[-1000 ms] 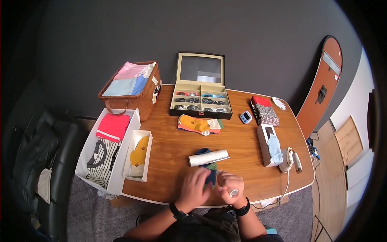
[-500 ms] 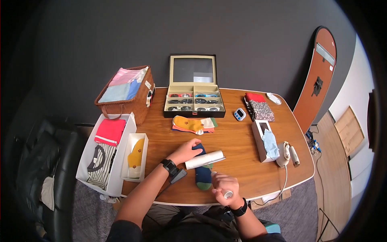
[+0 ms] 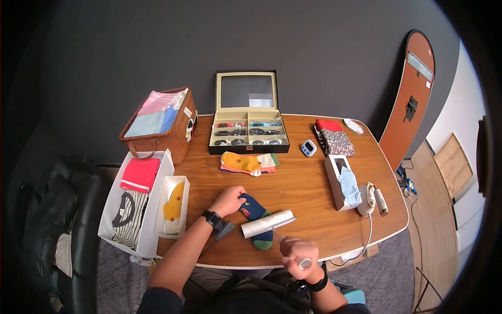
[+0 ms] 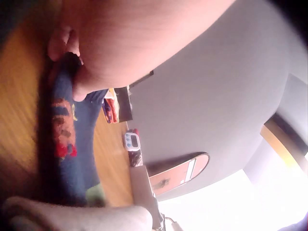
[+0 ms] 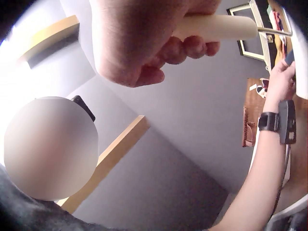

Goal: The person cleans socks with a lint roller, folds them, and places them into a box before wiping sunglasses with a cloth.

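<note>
A dark grey wall stands behind the wooden counter where I have my hands. Nearest me, my right hand is closed round the white handle of a lint roller, its roll lying slantwise across the navy sock with the green toe. My left hand pinches the far end of that sock between thumb and fingers, probably to keep the fabric from sliding under the roll. The sock lies on the counter in front of me, its toe towards my body, so its length is within reach of the roller.

To my left, a small white box holds a mustard sock, beside a larger white box of folded clothes, perhaps kept apart by kind. On the right, a pale blue cloth drapes over a narrow box, just beside a white corded appliance.

Farther off, a stack of folded socks lies before an open eyewear case, whose 2 columns of compartments keep the glasses separate. A timer sits to its right, folded clothes beyond. A wicker basket carries pastel textiles at the back left.
</note>
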### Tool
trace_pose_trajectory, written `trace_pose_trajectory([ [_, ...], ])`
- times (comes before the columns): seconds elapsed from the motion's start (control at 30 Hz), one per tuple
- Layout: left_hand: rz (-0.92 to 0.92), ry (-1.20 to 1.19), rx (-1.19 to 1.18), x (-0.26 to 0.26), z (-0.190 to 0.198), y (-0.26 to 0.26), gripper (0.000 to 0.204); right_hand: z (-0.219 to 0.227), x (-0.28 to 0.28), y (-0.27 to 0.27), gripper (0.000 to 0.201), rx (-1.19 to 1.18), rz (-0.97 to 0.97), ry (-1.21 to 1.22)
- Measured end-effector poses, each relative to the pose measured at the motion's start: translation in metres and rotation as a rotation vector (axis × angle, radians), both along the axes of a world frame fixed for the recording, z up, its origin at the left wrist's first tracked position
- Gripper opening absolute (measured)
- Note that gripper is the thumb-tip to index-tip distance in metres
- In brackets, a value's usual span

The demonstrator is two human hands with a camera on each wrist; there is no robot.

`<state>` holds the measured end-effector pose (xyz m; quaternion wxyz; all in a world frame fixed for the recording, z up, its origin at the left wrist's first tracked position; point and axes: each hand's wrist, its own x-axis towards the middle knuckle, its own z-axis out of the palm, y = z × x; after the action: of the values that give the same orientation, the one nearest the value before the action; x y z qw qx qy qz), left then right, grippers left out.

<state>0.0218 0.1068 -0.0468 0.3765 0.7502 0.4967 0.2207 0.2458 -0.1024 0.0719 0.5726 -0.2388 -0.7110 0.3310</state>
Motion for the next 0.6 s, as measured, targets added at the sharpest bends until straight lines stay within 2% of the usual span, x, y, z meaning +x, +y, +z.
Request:
trace_pose_trajectory([
  [0.07,0.053,0.016,0.031,-0.005,0.006,-0.016,0.017,-0.003,0.009,0.010,0.027,-0.047,0.030,0.035],
  [0.13,0.193,0.124,0.145,-0.008,0.016,-0.033,0.017,-0.005,0.018,0.024,0.027,-0.107,0.073,0.105],
  [0.2,0.203,0.144,0.137,-0.009,0.009,-0.039,0.018,-0.005,0.018,0.031,0.027,-0.107,0.072,0.091],
  [0.27,0.236,0.127,0.243,-0.008,0.011,-0.049,0.021,-0.005,0.015,0.031,0.027,-0.074,0.085,0.047],
  [0.33,0.243,0.116,0.247,-0.008,0.012,-0.052,0.022,0.003,0.010,0.016,0.027,-0.053,0.047,-0.016],
  [0.4,0.247,0.105,0.254,-0.008,0.011,-0.051,0.024,0.015,0.014,-0.005,0.027,-0.137,0.024,-0.073],
  [0.47,0.242,0.054,0.290,-0.010,0.008,-0.050,0.026,0.026,0.017,-0.022,0.026,-0.243,0.003,-0.046],
  [0.6,0.226,0.073,0.294,-0.013,0.012,-0.054,0.031,0.020,0.016,-0.026,0.026,-0.224,-0.025,-0.010],
])
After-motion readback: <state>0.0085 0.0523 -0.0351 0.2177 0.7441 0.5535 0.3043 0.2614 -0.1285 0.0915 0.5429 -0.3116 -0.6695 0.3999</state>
